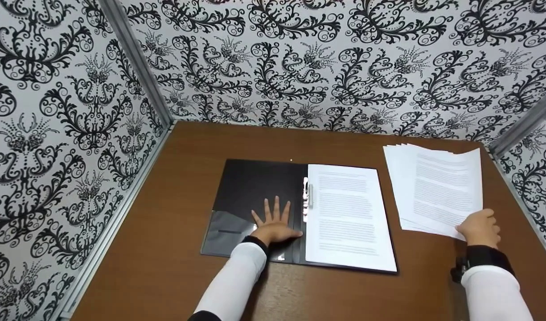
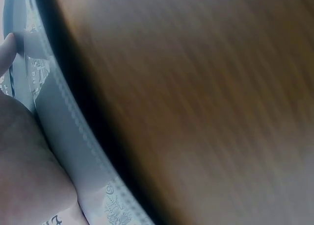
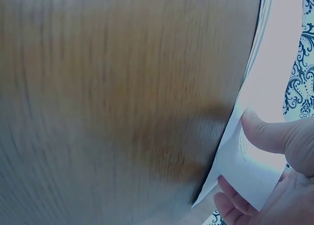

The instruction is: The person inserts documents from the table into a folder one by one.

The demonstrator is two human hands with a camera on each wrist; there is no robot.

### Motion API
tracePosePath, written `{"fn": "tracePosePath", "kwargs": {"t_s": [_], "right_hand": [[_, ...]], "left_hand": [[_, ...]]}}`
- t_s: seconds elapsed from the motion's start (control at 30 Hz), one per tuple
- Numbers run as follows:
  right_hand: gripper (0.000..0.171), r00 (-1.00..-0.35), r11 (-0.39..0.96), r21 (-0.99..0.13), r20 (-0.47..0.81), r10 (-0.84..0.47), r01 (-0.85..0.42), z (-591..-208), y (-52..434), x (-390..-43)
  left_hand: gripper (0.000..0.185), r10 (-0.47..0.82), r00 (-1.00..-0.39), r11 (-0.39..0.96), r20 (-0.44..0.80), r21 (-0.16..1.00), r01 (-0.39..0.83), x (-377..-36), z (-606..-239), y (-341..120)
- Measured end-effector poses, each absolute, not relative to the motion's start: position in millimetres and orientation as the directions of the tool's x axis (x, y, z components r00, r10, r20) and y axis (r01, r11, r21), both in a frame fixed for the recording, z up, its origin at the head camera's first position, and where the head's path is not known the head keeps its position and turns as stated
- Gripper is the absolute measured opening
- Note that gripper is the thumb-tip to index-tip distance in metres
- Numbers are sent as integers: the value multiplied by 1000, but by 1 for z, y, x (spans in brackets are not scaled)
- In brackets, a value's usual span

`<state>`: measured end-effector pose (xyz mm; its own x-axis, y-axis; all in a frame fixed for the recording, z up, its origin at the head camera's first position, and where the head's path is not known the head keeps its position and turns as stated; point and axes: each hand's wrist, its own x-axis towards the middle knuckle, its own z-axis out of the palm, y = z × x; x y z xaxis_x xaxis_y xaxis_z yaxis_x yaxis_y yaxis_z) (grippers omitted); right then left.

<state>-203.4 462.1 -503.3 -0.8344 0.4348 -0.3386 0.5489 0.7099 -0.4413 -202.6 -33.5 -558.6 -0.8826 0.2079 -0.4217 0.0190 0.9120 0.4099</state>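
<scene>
A black folder (image 1: 259, 183) lies spread open on the table, with a printed sheet (image 1: 344, 214) on its right side beside the metal clip (image 1: 309, 196). My left hand (image 1: 275, 227) rests with spread, straight fingers on the folder's left cover, its thumb at the spine. At the right, my right hand (image 1: 480, 227) pinches the lower right corner of a sheet of paper (image 1: 446, 187) on a fanned stack. In the right wrist view the thumb (image 3: 265, 132) presses on top of the paper (image 3: 235, 156) and the fingers are beneath it.
The brown wooden table (image 1: 166, 191) runs up to patterned walls (image 1: 277, 67) at the back and sides. A grey pocket (image 1: 230, 229) sits at the folder's lower left. The paper stack lies close to the table's right edge.
</scene>
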Motion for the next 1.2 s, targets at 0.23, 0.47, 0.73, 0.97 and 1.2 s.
{"fn": "tracePosePath", "kwargs": {"t_s": [0.23,0.47,0.73,0.97,1.2], "right_hand": [[80,-830,707,-443,-374,413,552,-503,462,-202],[76,-841,715,-446,-345,418,538,-504,462,-203],[72,-854,705,-483,-323,408,519,-507,462,-197],[74,-872,719,-494,-272,406,489,-511,464,-196],[84,-860,662,-551,-281,426,508,-518,470,-189]], "left_hand": [[106,204,-882,917,-424,399,21,-204,-562,-33],[107,203,-887,908,-414,419,12,-208,-566,-33],[107,204,-886,910,-416,415,15,-206,-565,-33],[105,204,-886,912,-417,410,17,-204,-562,-34],[105,200,-889,917,-412,399,21,-204,-561,-33]]}}
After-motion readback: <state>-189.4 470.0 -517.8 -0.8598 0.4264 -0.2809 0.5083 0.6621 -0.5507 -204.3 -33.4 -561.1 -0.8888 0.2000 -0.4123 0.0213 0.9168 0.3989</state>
